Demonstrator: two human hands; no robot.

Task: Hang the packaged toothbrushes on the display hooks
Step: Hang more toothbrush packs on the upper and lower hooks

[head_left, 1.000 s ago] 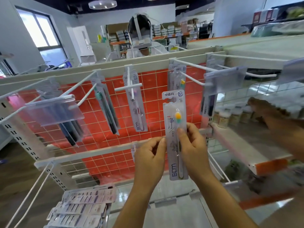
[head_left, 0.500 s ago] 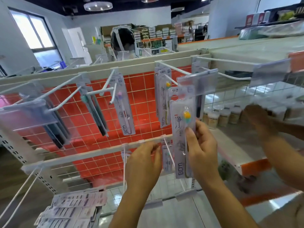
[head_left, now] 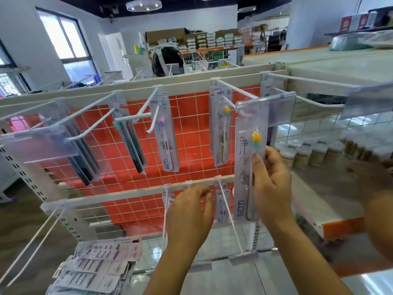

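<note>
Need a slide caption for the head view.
Right hand holds a toothbrush pack up at a hook; left hand open, lower left.

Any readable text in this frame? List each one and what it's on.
"BDM": printed sideways, near the foot of the held pack in the right hand.
"净": large character on the same pack.
"BDM": hanging pink-brush pack.
"BDM": hanging yellow-brush pack.
Too blurred to read: header print on the packs, and the stacked packs at lower left.
</note>
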